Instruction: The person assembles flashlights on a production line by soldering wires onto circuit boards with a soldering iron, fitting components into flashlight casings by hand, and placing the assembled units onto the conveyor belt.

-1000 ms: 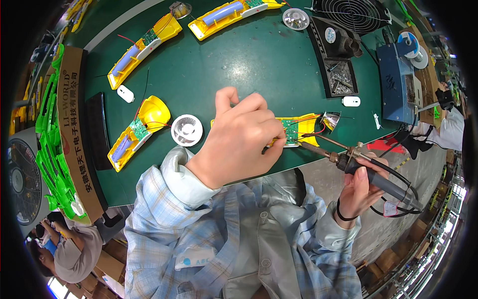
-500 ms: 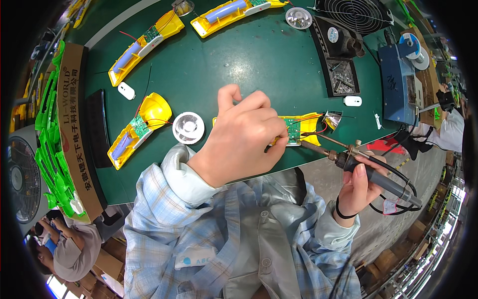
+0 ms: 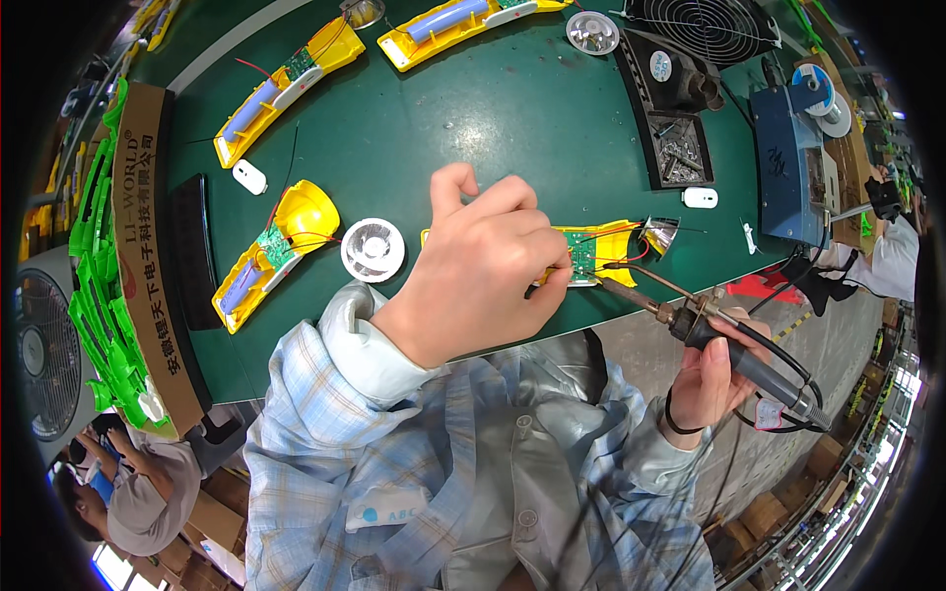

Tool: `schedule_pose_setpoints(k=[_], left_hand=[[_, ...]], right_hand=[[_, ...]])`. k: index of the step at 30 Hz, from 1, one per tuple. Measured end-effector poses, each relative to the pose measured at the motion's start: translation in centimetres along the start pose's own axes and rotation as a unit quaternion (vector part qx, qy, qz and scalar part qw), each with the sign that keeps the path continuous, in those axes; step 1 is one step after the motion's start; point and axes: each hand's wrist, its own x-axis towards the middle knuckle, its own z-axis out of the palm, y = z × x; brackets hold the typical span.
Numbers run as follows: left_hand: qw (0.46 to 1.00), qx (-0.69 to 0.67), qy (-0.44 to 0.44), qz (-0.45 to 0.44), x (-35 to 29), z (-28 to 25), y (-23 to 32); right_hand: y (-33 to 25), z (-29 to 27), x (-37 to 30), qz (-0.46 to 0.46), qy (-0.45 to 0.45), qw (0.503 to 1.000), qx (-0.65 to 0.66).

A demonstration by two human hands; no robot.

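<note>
My right hand (image 3: pixel 706 382) grips a soldering iron (image 3: pixel 761 372) with a thin feed tube clamped along it. Its tip reaches the near edge of a green circuit board (image 3: pixel 581 258). That board sits in a yellow lamp housing half (image 3: pixel 617 239), with red and black wires running to a small silver reflector (image 3: pixel 660 234) at its right end. Over the housing's left part lies my left hand (image 3: pixel 483 266), its thumb and forefinger pinched together beside the board. Whatever those fingers hold is hidden behind them.
Other yellow housings (image 3: pixel 317 209) with blue cells lie left and at the back. A loose reflector (image 3: pixel 372 250) is beside my left hand. A black parts tray (image 3: pixel 680 153), blue soldering station (image 3: pixel 783 163) and fan (image 3: pixel 702 28) stand right. A carton (image 3: pixel 148 236) borders the left.
The soldering iron has tilted and shifted slightly, its handle end moving a little down and left with my right hand. My left hand stays in place.
</note>
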Motion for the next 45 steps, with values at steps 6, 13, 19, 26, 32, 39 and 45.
schedule_pose_setpoints(k=[6,13,19,26,32,39,45], left_hand=[[1.000,0.006,-0.001,-0.001,0.0,0.1,0.0],[1.000,0.001,0.004,-0.002,0.0,0.0,0.0],[1.000,-0.002,0.007,-0.001,-0.1,0.1,0.0],[1.000,0.006,0.009,0.003,0.0,0.0,0.1],[0.999,0.035,0.003,0.009,0.3,-0.7,0.2],[0.997,0.025,0.070,-0.009,1.0,-5.4,-1.2],[0.935,0.065,0.319,-0.140,-4.2,-13.6,-3.6]], right_hand=[[0.3,-0.1,-0.2,0.006,0.003,1.000,-0.026],[0.1,-0.6,0.1,-0.008,-0.055,0.998,-0.015],[0.4,-0.1,0.0,-0.005,-0.005,1.000,-0.015],[0.3,-0.4,0.3,-0.011,0.006,1.000,-0.008],[0.1,-1.0,0.5,-0.011,0.000,1.000,-0.026],[0.6,-2.9,-0.4,0.021,0.074,0.997,-0.011],[1.0,-3.9,0.0,0.007,0.068,0.997,-0.019]])
